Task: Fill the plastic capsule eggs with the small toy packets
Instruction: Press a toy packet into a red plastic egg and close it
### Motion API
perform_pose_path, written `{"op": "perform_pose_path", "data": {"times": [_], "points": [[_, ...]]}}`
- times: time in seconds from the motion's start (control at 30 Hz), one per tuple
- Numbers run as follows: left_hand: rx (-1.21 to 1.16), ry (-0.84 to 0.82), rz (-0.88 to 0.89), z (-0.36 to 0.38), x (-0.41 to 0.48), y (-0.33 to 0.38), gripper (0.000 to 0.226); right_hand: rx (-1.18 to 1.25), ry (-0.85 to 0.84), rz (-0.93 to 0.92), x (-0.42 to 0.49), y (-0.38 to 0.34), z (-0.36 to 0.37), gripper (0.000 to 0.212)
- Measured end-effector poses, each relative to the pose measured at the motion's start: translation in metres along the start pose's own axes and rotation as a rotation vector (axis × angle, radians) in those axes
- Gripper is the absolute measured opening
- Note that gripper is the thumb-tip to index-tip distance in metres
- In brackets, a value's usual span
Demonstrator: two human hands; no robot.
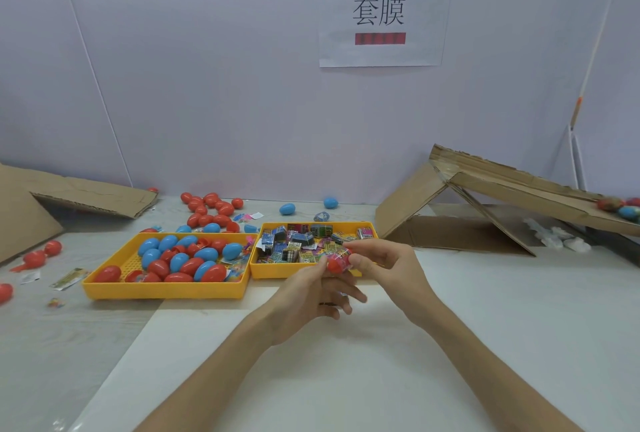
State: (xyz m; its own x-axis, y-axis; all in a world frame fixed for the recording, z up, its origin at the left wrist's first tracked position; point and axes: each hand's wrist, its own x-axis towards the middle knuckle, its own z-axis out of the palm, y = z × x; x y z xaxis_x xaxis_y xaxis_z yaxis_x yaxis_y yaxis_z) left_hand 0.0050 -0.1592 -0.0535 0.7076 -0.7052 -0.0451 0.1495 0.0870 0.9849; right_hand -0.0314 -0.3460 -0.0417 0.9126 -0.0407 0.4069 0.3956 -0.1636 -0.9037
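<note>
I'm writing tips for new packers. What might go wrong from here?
The red egg, pinched between the left hand and right hand over the rim of the packet tray, may slip and roll away like the loose eggs behind. The packet sticking out of it may jam the closing.

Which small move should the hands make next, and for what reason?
Probably push the packet fully into the red egg. The left hand holds the egg, and the right hand pinches the packet at its top, where it seems to stick out.
</note>
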Motion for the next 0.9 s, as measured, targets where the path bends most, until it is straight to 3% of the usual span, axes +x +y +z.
{"op": "perform_pose_path", "data": {"times": [0.13, 0.27, 0.4, 0.5, 0.6, 0.67, 0.73, 0.8, 0.9], "points": [[-0.006, 0.209, 0.117, -0.004, 0.005, 0.001, 0.044, -0.009, 0.018, 0.011, 0.001, 0.003, -0.001, 0.014], [0.110, 0.264, 0.214, -0.006, 0.004, 0.003, 0.046, 0.000, -0.001, 0.050, 0.001, 0.003, 0.001, 0.024], [0.151, 0.286, 0.244, -0.005, 0.002, 0.003, 0.035, 0.024, -0.037, 0.082, 0.000, 0.002, 0.001, 0.026], [0.188, 0.395, 0.323, -0.006, 0.002, 0.002, 0.015, 0.095, -0.029, 0.130, 0.001, 0.003, 0.003, 0.028], [0.357, 0.557, 0.419, -0.013, 0.003, 0.001, 0.007, 0.281, 0.081, 0.244, 0.006, 0.004, 0.001, 0.023], [0.595, 0.608, 0.415, -0.018, 0.004, -0.001, 0.005, 0.391, 0.112, 0.380, 0.012, 0.006, -0.001, 0.025], [0.768, 0.564, 0.349, -0.021, 0.005, -0.005, 0.004, 0.410, 0.063, 0.532, 0.022, 0.006, 0.001, 0.026], [0.789, 0.467, 0.271, -0.022, 0.004, -0.010, 0.012, 0.429, 0.030, 0.592, 0.039, -0.001, -0.002, 0.021], [0.985, 0.334, 0.178, -0.023, 0.006, -0.016, 0.031, 0.870, 0.211, 0.428, 0.078, -0.031, -0.031, 0.018]]}}
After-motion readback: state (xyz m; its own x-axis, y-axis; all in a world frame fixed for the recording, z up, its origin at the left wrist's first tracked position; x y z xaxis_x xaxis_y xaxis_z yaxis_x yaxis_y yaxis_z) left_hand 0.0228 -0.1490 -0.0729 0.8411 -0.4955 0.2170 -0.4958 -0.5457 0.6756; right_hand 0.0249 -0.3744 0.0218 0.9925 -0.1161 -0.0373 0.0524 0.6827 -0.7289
